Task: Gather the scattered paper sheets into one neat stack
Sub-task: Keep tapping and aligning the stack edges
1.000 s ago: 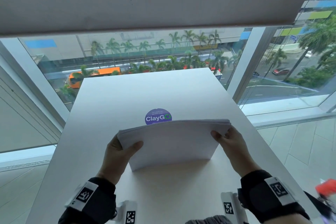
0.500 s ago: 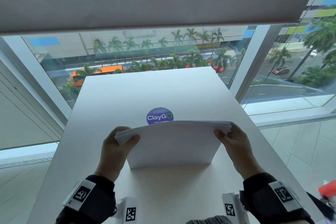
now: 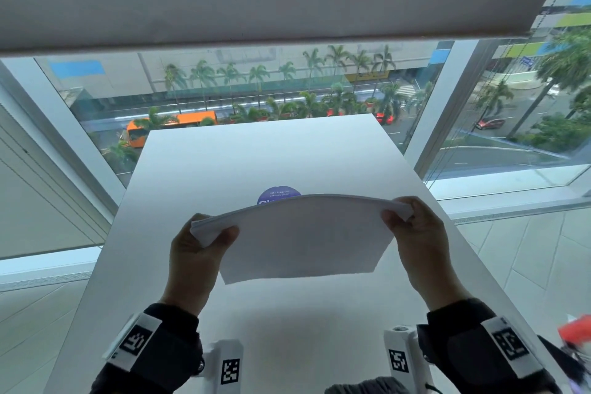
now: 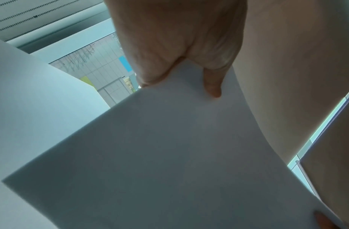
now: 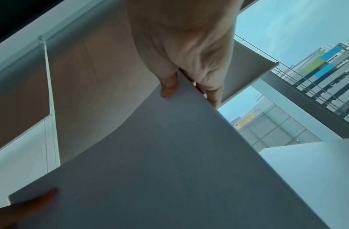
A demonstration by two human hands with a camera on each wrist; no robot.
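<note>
head view downward, wrist views close, sharing paper stack (image 3: 300,240)

Purple round sticker (image 3: 279,195) on the white table (image 3: 224,163): small white line "Let's keep our pantries clean", barely legible; the larger word below is cut off by the paper stack (image 3: 300,237). Wrist markers bear patterns only, no text.

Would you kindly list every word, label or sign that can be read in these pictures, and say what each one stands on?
Round purple sticker on the white table: small white print, too blurred to read; the large word below is hidden by the paper stack.
Square black-and-white code tags on the wrist gear: patterns only, no words.
Paper stack: blank.
</note>
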